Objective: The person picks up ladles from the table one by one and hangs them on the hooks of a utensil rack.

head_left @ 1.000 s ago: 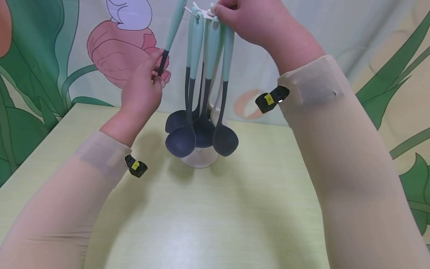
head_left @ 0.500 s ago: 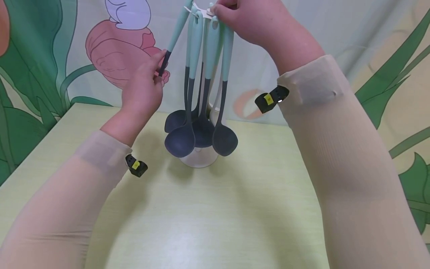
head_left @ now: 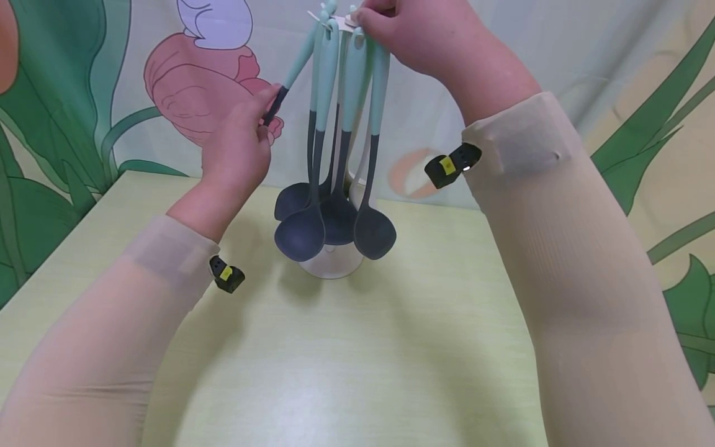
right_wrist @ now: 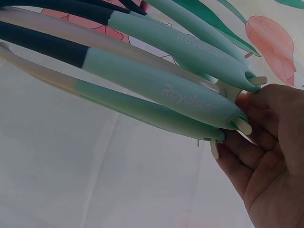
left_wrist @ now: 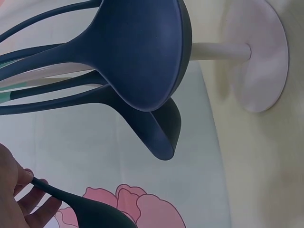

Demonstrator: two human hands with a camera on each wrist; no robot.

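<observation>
My left hand pinches the dark neck of a kitchen utensil with a mint handle. This utensil leans right, its handle top at the hooks of the utensil stand; whether it is on a hook I cannot tell. In the left wrist view its dark head widens and runs out of frame, so its kind is unclear. My right hand grips the stand's top, with fingers behind the hooks in the right wrist view. Several utensils hang there, including a dark ladle and another round-headed one.
The stand is on a pale wooden table, close to its back edge. Behind hangs a printed cloth with plants and flowers. A wrist camera sits on the left sleeve, another camera on the right.
The held utensil's handle top has swung right and down to the stand's hooks, so it leans more. The left hand has barely shifted; the right hand keeps its grip on the stand's top.
</observation>
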